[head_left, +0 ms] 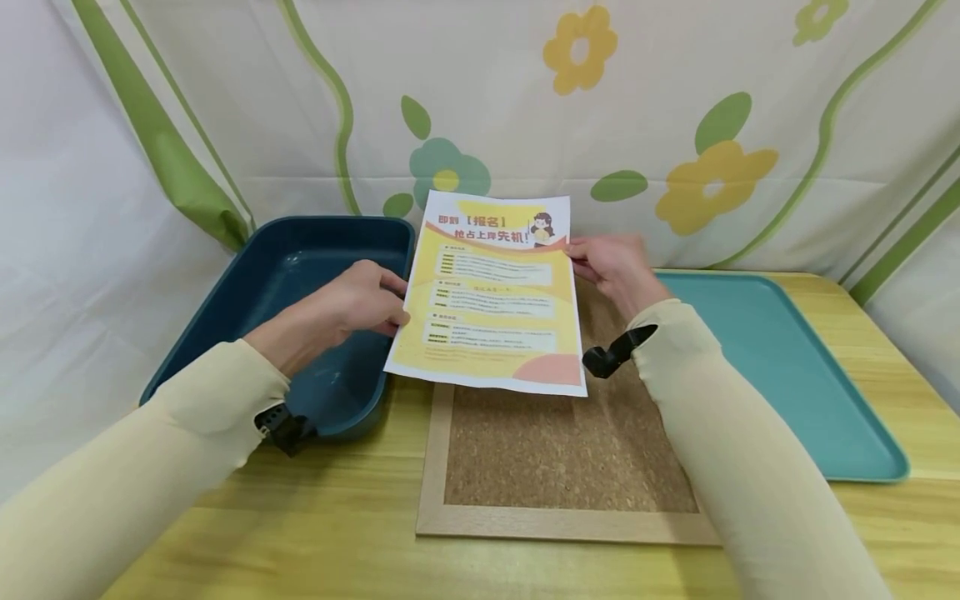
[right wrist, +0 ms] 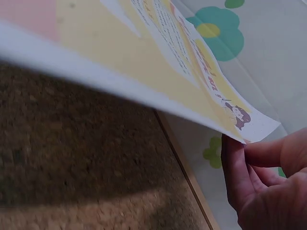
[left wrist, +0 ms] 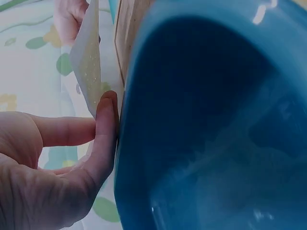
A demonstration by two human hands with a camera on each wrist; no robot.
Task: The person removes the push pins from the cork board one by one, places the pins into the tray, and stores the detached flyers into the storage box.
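A yellow and white printed flyer [head_left: 491, 292] is held up over the far part of a wood-framed cork board [head_left: 562, 458]. My left hand [head_left: 360, 304] pinches its left edge between thumb and fingers, beside the rim of the dark blue basin [head_left: 277, 242]. On the opposite side, my right hand [head_left: 615, 267] pinches the right edge near the upper corner, by the printed cartoon figure. In the right wrist view, the flyer [right wrist: 144, 72] bows slightly, its near edge raised above the cork [right wrist: 72, 143]. The left wrist view shows the paper [left wrist: 88, 62] almost edge-on.
Right of the board lies a teal tray [head_left: 780, 358], partly behind my right forearm. The dark blue basin stands at the left on the wooden table [head_left: 300, 533]. A white curtain [head_left: 510, 108] with flowers hangs close behind everything. A black strap [head_left: 618, 350] sits at my right wrist.
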